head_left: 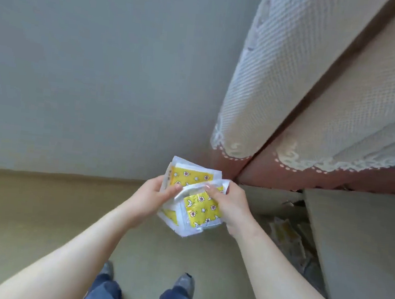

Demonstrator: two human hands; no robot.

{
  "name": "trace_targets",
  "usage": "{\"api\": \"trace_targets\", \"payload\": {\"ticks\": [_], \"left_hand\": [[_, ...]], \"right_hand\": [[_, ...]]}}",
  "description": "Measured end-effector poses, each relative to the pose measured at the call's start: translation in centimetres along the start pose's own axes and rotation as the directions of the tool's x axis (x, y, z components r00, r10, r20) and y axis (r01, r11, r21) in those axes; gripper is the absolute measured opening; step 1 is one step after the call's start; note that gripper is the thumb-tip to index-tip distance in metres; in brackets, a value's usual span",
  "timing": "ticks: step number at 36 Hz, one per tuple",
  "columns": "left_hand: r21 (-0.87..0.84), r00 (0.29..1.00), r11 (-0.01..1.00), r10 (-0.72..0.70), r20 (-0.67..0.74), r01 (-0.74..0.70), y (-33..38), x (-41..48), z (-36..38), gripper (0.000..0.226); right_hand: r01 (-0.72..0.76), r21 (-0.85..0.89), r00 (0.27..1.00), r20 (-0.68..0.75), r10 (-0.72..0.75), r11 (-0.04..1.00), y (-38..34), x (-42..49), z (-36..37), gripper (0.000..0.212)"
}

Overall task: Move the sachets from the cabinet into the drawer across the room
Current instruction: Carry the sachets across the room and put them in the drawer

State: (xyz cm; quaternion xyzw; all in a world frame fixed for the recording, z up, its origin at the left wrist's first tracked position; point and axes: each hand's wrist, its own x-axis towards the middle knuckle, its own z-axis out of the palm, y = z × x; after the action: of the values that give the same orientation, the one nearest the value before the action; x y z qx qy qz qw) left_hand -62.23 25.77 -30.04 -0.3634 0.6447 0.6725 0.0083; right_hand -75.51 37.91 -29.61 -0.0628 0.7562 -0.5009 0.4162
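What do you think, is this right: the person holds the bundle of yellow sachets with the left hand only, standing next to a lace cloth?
Not quite. In the head view both hands hold the yellow sachets: the left hand grips one side and the right hand the other. The lace cloth is indeed next to the person.

Soft, even, slightly dim indoor light, faint diffuse shadows, darker recess (303,244) at lower right, mild blur throughout, white lace cloth (270,84) bowed by wide-angle distortion
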Motion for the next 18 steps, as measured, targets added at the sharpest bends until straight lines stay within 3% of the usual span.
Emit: {"api": "trace_targets", "payload": {"ticks": [5,11,16,18], "left_hand": [[-0.144,0.970,0.989,-0.048,-0.240,0.013,-1.9,-4.4,-9.1,0.014],[-0.396,0.852,0.918,-0.196,-0.485,-0.014,-5.6,-11.2,-21.5,0.018],[-0.562,0.771,0.818,-0.281,-0.572,-0.119,-8.8,-18.3,-31.4,0.035],[-0.593,0.714,0.788,-0.320,-0.623,-0.165,-10.0,-21.0,-34.8,0.031]], "right_hand": [[0.036,-0.015,0.988,0.153,-0.033,0.999,-3.5,-0.7,11.7,0.010],[0.026,-0.059,0.930,0.367,-0.002,0.998,-5.5,-3.7,28.2,0.008],[0.092,-0.119,0.889,0.456,-0.028,0.989,-5.7,-7.6,42.1,0.011],[0.115,-0.142,0.870,0.493,-0.030,0.983,-5.6,-9.3,47.2,0.011]]}}
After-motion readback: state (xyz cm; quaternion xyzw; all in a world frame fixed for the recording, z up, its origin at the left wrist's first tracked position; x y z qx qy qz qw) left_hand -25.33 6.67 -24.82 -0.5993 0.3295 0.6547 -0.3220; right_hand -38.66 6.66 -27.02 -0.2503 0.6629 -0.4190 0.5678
